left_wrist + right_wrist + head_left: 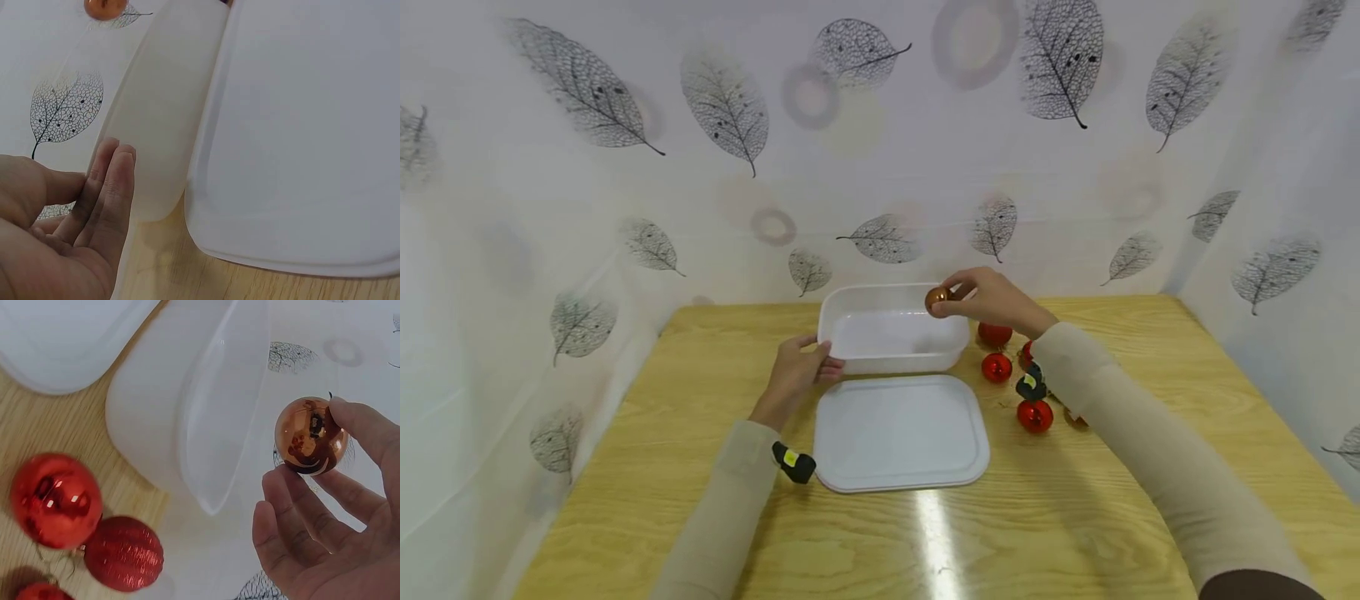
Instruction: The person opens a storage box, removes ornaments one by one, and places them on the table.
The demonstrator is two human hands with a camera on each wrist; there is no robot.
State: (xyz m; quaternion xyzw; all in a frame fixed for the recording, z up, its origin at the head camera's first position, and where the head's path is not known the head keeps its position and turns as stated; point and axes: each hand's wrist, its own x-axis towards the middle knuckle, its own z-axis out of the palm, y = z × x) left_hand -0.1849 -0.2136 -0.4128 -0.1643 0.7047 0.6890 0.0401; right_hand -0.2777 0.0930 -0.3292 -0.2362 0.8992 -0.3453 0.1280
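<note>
While the right hand (992, 298) pinches a copper bauble (937, 299) over the white tub's (891, 333) far rim, the left hand (797, 371), its grip loose and flat-fingered, steadies the tub's near corner. Its lid (900, 429) lies alongside on the bench (647, 433), red baubles (997, 367) waiting rightward.
</note>
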